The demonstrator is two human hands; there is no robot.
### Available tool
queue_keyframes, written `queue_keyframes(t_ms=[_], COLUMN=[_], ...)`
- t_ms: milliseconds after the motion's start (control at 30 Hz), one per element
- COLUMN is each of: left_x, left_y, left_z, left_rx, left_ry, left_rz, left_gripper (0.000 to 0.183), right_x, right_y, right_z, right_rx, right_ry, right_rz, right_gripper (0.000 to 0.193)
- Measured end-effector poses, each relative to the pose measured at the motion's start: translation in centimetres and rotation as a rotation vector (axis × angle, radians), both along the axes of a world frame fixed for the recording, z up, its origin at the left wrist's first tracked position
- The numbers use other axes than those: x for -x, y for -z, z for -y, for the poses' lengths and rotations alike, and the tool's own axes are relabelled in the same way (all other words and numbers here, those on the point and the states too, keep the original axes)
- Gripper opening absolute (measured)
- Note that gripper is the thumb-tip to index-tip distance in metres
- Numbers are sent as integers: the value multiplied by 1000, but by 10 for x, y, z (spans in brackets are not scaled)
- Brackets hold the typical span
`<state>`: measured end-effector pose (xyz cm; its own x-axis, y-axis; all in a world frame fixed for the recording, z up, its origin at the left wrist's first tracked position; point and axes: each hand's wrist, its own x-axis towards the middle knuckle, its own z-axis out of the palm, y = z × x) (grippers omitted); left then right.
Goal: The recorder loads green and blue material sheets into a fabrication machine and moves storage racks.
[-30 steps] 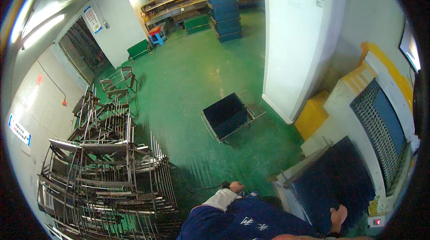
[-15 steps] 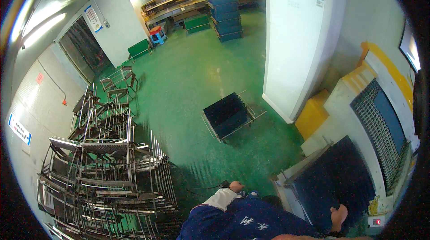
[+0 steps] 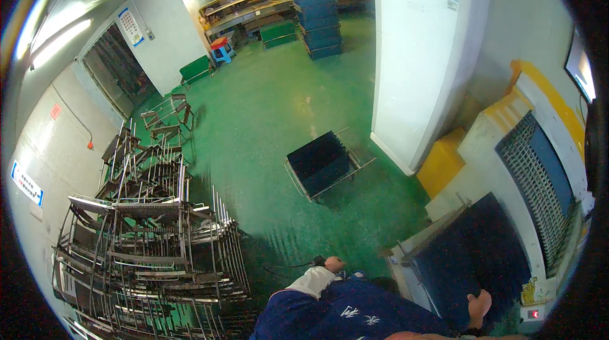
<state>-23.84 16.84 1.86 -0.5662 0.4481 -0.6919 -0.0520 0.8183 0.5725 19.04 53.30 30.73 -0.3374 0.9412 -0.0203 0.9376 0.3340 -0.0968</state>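
My left hand (image 3: pixel 334 264), coming out of a white cuff and dark blue sleeve, is low in the view next to a small black object (image 3: pixel 318 260) with a thin cable trailing left over the green floor. Whether the fingers hold it is hidden. My right hand (image 3: pixel 477 307) rests on the near corner of a large dark blue tray (image 3: pixel 469 257) that lies in a grey metal frame at the lower right. Its grip on the tray is unclear.
A tall pile of grey metal racks (image 3: pixel 146 245) fills the lower left. A low cart with dark blue trays (image 3: pixel 320 163) stands mid-floor beside a white pillar (image 3: pixel 422 54). A yellow and grey machine (image 3: pixel 526 150) is on the right. Stacked blue crates (image 3: pixel 317 23) and shelves stand far back.
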Motion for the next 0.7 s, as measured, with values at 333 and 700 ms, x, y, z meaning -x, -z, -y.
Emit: queue_keyframes(t_ms=[333,700], left_x=[-1,-8], left_y=[0,-5], left_z=[1,-7], left_rx=[-3,-68], left_ry=[40,85], left_rz=[-36,-66], left_gripper=[41,38], right_x=[5,31], right_y=[-11,-45], right_z=[9,21], right_rx=[-74,53], right_ry=[-57,31], right_rz=[-79,-21], right_gripper=[37,43])
